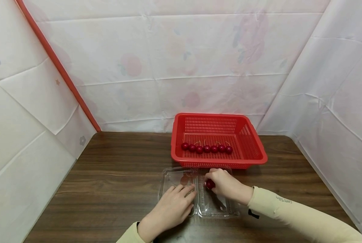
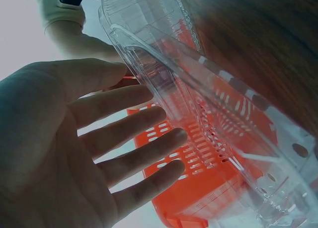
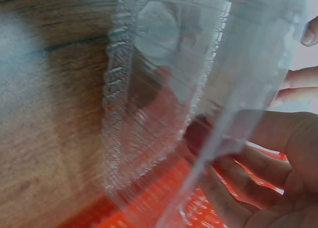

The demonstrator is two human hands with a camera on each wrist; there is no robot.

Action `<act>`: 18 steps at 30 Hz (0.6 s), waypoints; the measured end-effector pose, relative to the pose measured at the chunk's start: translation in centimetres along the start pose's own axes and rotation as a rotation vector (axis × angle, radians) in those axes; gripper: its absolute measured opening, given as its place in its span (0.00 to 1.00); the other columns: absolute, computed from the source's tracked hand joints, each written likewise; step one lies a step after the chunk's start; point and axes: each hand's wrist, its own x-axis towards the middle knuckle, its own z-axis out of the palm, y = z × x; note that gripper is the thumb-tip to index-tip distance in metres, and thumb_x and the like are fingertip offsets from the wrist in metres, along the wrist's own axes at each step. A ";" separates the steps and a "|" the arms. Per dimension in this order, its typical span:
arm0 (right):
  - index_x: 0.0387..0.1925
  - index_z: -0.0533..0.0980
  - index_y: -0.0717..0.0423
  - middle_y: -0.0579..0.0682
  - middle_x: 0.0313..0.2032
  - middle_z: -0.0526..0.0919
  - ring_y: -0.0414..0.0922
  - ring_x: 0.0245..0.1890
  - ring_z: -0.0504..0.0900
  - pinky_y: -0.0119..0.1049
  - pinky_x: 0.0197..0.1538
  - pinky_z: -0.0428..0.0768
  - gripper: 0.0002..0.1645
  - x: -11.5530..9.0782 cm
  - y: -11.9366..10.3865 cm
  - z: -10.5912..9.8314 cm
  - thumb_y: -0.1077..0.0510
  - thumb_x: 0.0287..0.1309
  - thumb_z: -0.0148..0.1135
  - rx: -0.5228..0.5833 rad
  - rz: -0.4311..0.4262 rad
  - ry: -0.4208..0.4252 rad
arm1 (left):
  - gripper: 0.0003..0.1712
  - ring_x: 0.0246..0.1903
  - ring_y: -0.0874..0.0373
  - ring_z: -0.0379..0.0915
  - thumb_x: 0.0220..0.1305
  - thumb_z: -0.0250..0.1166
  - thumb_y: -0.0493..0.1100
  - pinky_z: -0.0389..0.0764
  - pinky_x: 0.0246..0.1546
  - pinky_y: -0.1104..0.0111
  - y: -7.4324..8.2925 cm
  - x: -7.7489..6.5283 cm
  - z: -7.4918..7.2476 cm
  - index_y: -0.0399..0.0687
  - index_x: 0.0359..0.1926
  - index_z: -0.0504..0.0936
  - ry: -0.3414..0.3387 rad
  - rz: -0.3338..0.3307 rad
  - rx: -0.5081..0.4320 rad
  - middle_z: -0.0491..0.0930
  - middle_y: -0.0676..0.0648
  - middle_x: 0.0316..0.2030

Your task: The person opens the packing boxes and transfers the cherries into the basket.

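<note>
A clear plastic clamshell box (image 1: 212,211) lies unfolded in front of the basket, its two halves side by side. My right hand (image 1: 224,184) pinches a dark red cherry (image 1: 210,184) between thumb and fingers at the right half. In the right wrist view, the cherry (image 3: 198,133) shows behind the box's clear wall. My left hand (image 1: 173,204) is over the left half, fingers spread and nearly straight; in the left wrist view the fingertips come right at the plastic rim (image 2: 144,49). Several more cherries (image 1: 207,149) with thin stems sit in a row inside the red basket.
The red plastic basket (image 1: 257,148) with perforated walls stands just behind the box, toward the back of the dark wooden table (image 1: 117,175). White patterned sheets (image 1: 156,60) hang behind and at both sides. A red strip (image 1: 59,67) runs down the left corner.
</note>
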 end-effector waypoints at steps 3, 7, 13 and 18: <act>0.33 0.82 0.58 0.48 0.29 0.81 0.42 0.31 0.81 0.31 0.31 0.79 0.16 0.0 -0.2 -0.5 0.70 0.36 0.71 0.002 0.010 -0.002 | 0.19 0.44 0.56 0.75 0.57 0.64 0.52 0.73 0.36 0.65 0.0 0.0 0.0 0.52 0.49 0.81 0.010 0.004 -0.001 0.79 0.51 0.51; 0.33 0.82 0.59 0.48 0.30 0.81 0.43 0.31 0.81 0.31 0.31 0.79 0.17 -0.1 -0.5 -1.1 0.70 0.36 0.73 0.005 -0.002 0.011 | 0.19 0.43 0.56 0.75 0.57 0.64 0.52 0.73 0.35 0.65 0.0 0.0 0.0 0.52 0.48 0.81 0.021 0.008 0.002 0.80 0.51 0.51; 0.32 0.82 0.57 0.47 0.29 0.80 0.41 0.30 0.81 0.30 0.31 0.78 0.15 -0.4 -0.8 -1.9 0.67 0.37 0.75 -0.002 -0.037 0.047 | 0.19 0.43 0.56 0.75 0.56 0.64 0.52 0.73 0.35 0.65 0.0 0.0 0.1 0.52 0.48 0.82 0.031 0.010 -0.002 0.80 0.51 0.50; 0.33 0.82 0.56 0.48 0.29 0.80 0.40 0.30 0.81 0.30 0.32 0.78 0.15 -0.6 -1.2 -2.6 0.66 0.39 0.75 0.003 -0.048 0.063 | 0.19 0.44 0.56 0.75 0.56 0.65 0.52 0.73 0.35 0.65 0.0 0.0 0.0 0.52 0.48 0.82 0.026 0.007 -0.003 0.80 0.51 0.50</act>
